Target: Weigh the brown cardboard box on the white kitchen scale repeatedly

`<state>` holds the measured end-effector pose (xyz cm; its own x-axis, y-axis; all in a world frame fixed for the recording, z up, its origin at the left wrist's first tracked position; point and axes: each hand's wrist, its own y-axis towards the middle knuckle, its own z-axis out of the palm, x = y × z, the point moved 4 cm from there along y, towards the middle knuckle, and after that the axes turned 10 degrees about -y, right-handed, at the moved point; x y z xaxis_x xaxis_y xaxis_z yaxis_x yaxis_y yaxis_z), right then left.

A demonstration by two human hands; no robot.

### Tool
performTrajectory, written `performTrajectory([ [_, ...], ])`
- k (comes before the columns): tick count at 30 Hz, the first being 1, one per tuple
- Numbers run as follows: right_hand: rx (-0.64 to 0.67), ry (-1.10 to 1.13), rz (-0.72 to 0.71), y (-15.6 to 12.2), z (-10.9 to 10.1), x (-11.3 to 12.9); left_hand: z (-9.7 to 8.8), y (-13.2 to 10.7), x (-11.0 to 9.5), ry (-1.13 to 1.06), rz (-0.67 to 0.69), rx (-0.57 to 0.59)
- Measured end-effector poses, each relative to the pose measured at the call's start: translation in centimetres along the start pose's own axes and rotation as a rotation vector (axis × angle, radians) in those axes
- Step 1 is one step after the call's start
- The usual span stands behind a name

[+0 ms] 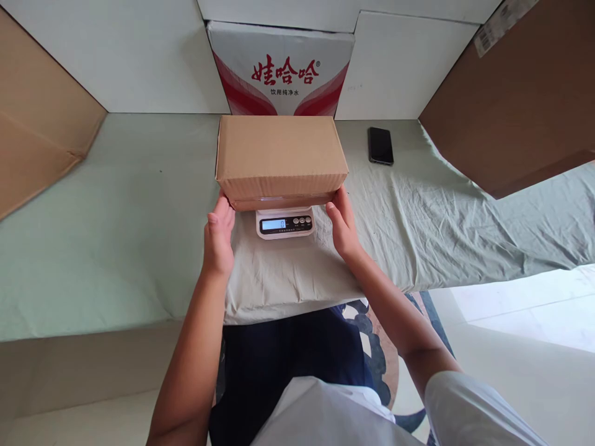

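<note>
A closed brown cardboard box (pixel 281 148) is held between my two hands over a small white digital scale (pixel 285 235). My left hand (pixel 220 238) is at the box's near left corner, its fingers partly hidden under and behind the edge. At the near right corner, my right hand (pixel 343 223) grips the box, fingertips also out of sight. The scale's front shows below the box, with a lit display that appears to read 0 and several round buttons. Its weighing plate is hidden, so I cannot tell whether the box touches it.
A pale green cloth (pixel 125 235) covers the table. A black phone (pixel 380 146) lies to the right. Behind the box stands a white and red printed carton (pixel 284 46) against white panels. Large brown cardboard pieces stand at the left (pixel 41 118) and right (pixel 520 99).
</note>
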<state>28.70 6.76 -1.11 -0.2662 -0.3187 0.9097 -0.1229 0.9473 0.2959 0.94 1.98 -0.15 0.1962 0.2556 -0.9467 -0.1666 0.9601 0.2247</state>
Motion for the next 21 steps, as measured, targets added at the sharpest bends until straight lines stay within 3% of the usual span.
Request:
performTrajectory([
  [21,-0.033,0.069,-0.002,0.09,-0.37,-0.03,0.08,0.00,-0.18,0.011,0.004,0.010],
])
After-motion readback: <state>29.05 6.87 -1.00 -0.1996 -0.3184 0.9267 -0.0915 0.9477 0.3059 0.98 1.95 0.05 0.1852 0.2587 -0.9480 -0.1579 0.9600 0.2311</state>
